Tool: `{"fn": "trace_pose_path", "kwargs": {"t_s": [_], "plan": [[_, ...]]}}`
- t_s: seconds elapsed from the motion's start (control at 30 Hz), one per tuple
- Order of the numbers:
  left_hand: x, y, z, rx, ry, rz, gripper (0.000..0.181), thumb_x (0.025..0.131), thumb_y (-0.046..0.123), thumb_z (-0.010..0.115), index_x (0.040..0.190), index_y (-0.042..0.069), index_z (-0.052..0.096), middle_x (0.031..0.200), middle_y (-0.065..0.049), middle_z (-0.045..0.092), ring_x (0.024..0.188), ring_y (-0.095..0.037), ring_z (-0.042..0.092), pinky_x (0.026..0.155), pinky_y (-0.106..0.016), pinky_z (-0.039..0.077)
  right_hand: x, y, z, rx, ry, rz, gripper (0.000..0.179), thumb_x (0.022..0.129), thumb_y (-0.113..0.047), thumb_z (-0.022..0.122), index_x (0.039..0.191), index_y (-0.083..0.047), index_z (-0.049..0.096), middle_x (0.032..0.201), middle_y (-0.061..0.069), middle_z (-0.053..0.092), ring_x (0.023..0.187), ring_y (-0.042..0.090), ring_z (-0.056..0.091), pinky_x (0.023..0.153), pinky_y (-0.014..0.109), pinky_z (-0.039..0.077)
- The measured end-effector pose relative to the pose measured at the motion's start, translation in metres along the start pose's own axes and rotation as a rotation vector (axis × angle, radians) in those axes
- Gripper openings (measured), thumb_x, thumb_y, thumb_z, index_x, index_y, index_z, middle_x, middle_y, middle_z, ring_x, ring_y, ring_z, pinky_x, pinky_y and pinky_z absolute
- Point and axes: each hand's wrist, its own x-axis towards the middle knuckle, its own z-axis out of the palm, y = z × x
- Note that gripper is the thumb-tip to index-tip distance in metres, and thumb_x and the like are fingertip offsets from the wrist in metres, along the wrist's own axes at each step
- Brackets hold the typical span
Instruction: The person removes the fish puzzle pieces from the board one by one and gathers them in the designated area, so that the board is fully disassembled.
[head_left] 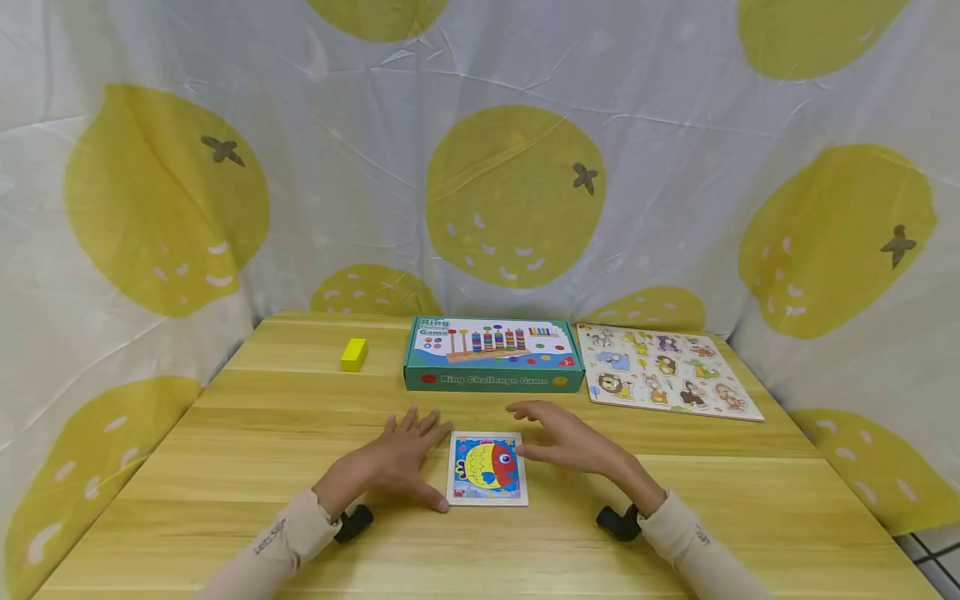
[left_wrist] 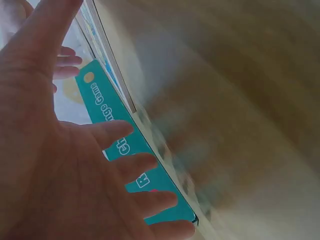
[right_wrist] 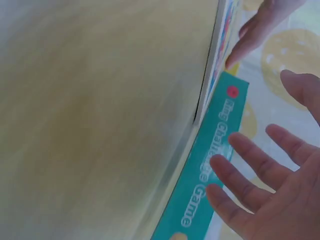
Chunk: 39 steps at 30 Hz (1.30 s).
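While the left hand (head_left: 399, 460) and right hand (head_left: 572, 442) spread beside it, holding nothing, the fish puzzle (head_left: 486, 468) at lower centre looks complete, seemingly no gaps left.

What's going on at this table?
A person has an open left hand at the left edge of a small fish picture and an open right hand at its right edge. Neither of the hands grips it; it lies flat on the wooden table. Farther back are a yellow block, a Ring Challenge Game box and an animal board.
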Motion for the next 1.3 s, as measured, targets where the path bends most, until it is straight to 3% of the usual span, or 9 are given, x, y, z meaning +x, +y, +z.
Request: {"fn": "trace_pose_path", "kwargs": {"t_s": [0.2,0.43,0.6,0.83,1.3], "plan": [[0.004,0.0,0.0,0.01,-0.027,-0.011,0.112,0.065,0.065,0.076,0.152,0.013,0.027,0.159,-0.018,0.013,0.143,-0.049,0.002,0.111,-0.066,0.003,0.018,-0.001,0.009,0.131,-0.062,-0.011,0.053,0.091,-0.022,0.066,0.138,-0.007,0.047,0.132,0.012,0.056,0.119,0.031,0.053,0.1,0.05,0.043],[0.006,-0.002,0.003,-0.007,-0.034,-0.012,0.11,0.065,0.066,0.076,0.151,0.016,0.029,0.159,-0.017,0.012,0.143,-0.047,0.001,0.112,-0.066,0.002,0.035,0.0,0.023,0.173,-0.09,-0.012,0.044,0.091,-0.023,0.066,0.13,-0.007,0.054,0.129,0.007,0.058,0.115,0.023,0.055,0.099,0.04,0.046],[0.008,-0.003,0.003,-0.012,-0.021,0.003,0.109,0.065,0.067,0.075,0.151,0.017,0.03,0.159,-0.018,0.012,0.143,-0.048,0.0,0.11,-0.068,0.003,0.043,0.001,0.032,0.157,-0.085,-0.021,0.034,0.092,-0.022,0.066,0.122,-0.009,0.06,0.121,0.003,0.061,0.108,0.018,0.058,0.096,0.034,0.048],[0.008,-0.003,0.003,-0.005,-0.016,0.012,0.108,0.065,0.066,0.075,0.151,0.017,0.031,0.159,-0.018,0.012,0.143,-0.048,0.001,0.11,-0.068,0.004,0.051,0.005,0.043,0.056,-0.038,-0.026,0.02,0.091,-0.024,0.067,0.108,-0.015,0.07,0.109,-0.003,0.06,0.106,0.016,0.049,0.093,0.037,0.043],[0.006,-0.006,0.005,-0.005,-0.015,0.018,0.108,0.066,0.066,0.075,0.151,0.015,0.031,0.159,-0.019,0.012,0.143,-0.049,0.002,0.109,-0.07,0.005,0.055,-0.001,0.051,0.036,-0.021,-0.005,0.014,0.09,-0.016,0.067,0.104,-0.013,0.069,0.105,-0.002,0.057,0.101,0.015,0.046,0.089,0.034,0.042]]}}
